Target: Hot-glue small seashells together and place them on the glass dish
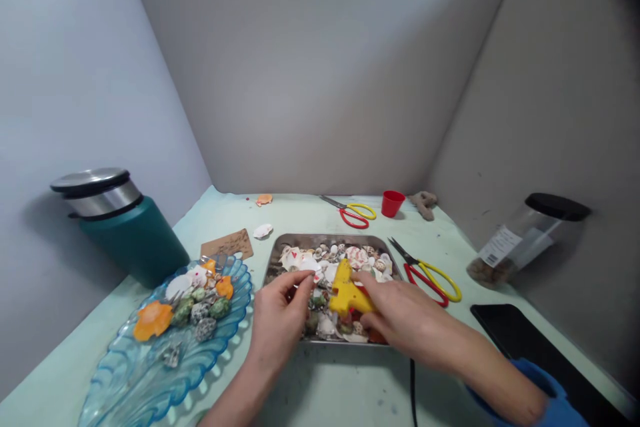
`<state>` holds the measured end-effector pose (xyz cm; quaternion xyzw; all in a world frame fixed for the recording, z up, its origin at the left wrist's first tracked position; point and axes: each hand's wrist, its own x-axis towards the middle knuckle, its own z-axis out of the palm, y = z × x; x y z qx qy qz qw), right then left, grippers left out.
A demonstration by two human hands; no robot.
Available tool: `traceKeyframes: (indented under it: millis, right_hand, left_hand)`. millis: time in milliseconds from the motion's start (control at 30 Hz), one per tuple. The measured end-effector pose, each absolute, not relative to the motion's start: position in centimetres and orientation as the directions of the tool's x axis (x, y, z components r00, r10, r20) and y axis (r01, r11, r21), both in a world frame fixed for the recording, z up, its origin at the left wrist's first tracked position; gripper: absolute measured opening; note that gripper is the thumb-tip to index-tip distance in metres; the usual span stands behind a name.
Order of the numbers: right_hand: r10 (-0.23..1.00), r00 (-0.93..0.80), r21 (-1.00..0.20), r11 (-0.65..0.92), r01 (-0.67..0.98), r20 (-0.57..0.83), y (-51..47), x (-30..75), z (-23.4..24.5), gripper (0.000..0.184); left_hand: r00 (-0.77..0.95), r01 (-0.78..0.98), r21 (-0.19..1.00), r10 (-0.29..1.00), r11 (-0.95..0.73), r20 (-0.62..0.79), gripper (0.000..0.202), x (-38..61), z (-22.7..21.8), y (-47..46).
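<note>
My right hand [400, 310] is wrapped round the handle of a yellow glue gun [345, 290], its nozzle pointing up and away over the tray. Thumb and forefinger of my left hand [280, 307] are pinched together just left of the gun. A small white and red bit shows at those fingertips; whether it is held or lies behind them I cannot make out. Below both hands is a metal tray [330, 238] full of shells [357, 257] and small stones. The gun and my hands hide part of the tray's contents.
A blue leaf-shaped dish [125, 373] with shells and stones stands left, beside a teal bottle [135, 233]. Two pairs of scissors [360, 210], a red cup [392, 203], a brown card [227, 245], a lidded jar [525, 240] and a black phone-like slab [540, 353] surround the tray. A cord [413, 390] runs toward me.
</note>
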<state>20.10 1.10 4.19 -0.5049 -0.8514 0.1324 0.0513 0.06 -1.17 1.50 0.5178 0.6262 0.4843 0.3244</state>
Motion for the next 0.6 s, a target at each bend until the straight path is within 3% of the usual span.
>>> traceKeyframes:
  millis: [100, 167, 233, 300, 400, 600]
  right_hand:
    - [0.905, -0.423, -0.61, 0.318, 0.726, -0.032, 2.0, 21.5, 4.8, 0.042]
    - [0.923, -0.384, -0.857, 0.186, 0.481, -0.015, 2.3, 22.0, 5.0, 0.045]
    - [0.935, -0.351, -0.974, 0.113, 0.195, 0.039, 2.1, 21.9, 5.0, 0.047]
    - [0.948, -0.311, -0.996, 0.082, 0.031, 0.068, 1.6, 21.2, 4.5, 0.046]
    - [0.965, -0.263, -0.999, 0.003, -0.041, 0.014, 0.8, 19.9, 3.6, 0.037]
    - [0.971, -0.234, -0.999, 0.044, 0.013, 0.04, 0.4, 18.6, 2.6, 0.032]
  left_hand:
    - [-0.249, 0.247, 0.967, 0.969, 0.061, 0.003, 0.032, 0.1, 2.0, -1.1]
    - [-0.237, 0.201, 0.977, 0.971, 0.077, -0.028, 0.034, 0.2, 2.1, -1.1]
    - [-0.23, 0.175, 0.982, 0.973, 0.075, -0.033, 0.034, 0.3, 2.1, -1.0]
    - [-0.222, 0.17, 0.984, 0.975, 0.061, -0.022, 0.033, 0.3, 2.0, -1.0]
    - [-0.201, 0.179, 0.983, 0.98, 0.029, 0.008, 0.031, 0.4, 1.8, -1.1]
    - [-0.115, 0.369, 0.925, 0.983, -0.093, 0.145, 0.022, 1.0, 1.6, -1.9]
